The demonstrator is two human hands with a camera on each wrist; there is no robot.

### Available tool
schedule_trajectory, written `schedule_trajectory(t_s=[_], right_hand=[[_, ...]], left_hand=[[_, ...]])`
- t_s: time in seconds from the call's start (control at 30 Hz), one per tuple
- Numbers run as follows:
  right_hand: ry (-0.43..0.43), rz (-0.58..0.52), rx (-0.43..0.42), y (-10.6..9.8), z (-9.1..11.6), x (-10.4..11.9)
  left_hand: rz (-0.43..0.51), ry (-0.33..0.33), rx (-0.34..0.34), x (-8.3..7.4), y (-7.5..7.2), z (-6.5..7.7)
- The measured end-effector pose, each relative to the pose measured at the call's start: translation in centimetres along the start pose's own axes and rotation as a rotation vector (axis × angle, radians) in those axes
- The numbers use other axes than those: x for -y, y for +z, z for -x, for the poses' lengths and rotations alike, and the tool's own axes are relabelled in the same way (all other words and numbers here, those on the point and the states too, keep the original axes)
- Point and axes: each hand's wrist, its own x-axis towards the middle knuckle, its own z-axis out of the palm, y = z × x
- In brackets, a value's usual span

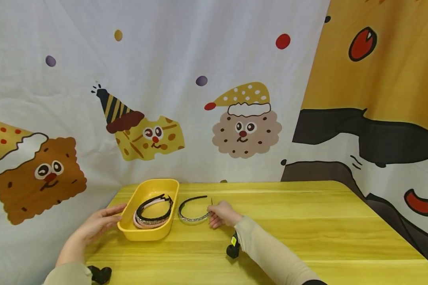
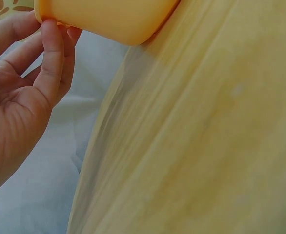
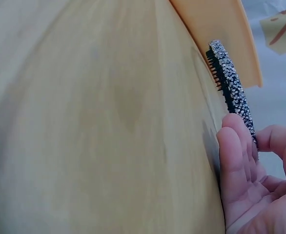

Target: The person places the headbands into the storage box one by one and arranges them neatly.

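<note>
My right hand pinches a black headband with a sparkly rhinestone outer face. In the right wrist view, small comb teeth line the inner side of this headband, and thumb and fingers close on its near end. It is held just right of a yellow plastic basket. Fairly straight fingers of my left hand touch the basket's left side at the rim; the left wrist view shows those fingertips right under the rim. Inside the basket lie several headbands, among them a black one and a pink one.
Basket and hands are over a yellow wood-grain table. Behind it hangs a pale curtain printed with cartoon biscuits and cheese. A small black device is worn at the right wrist, another at the left.
</note>
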Motion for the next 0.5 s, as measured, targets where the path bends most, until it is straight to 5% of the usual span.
schedule_trajectory(t_s=[0.5], right_hand=[[-0.065, -0.056, -0.048, -4.0, -0.7, -0.4]], left_hand=[[0.001, -0.008, 0.003, 0.2, -0.1, 0.0]])
